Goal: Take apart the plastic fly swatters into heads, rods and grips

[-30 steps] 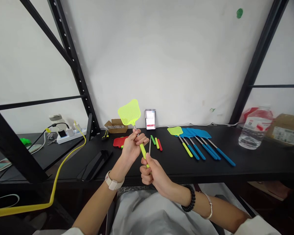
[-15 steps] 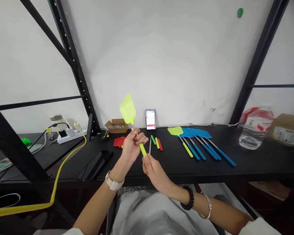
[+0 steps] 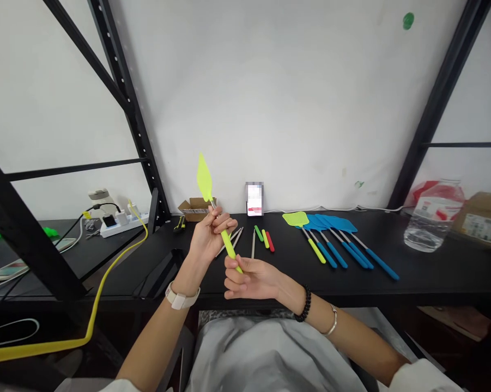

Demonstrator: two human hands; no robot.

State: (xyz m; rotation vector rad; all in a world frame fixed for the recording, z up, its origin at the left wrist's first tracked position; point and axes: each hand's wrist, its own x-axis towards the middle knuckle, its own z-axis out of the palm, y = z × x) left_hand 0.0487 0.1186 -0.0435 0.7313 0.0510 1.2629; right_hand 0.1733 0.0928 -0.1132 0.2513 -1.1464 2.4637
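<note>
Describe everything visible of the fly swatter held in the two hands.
The fly swatter is lime yellow and looks plastic, with a slim rounded handle, a short visible stretch of silvery, metal-looking shaft, and a head turned nearly edge-on, so its surface pattern is unclear. It is held up over the black table, slanting head-up toward the left. The left hand holds it around the shaft, hiding part; the right hand grips the handle's lower end.
</note>
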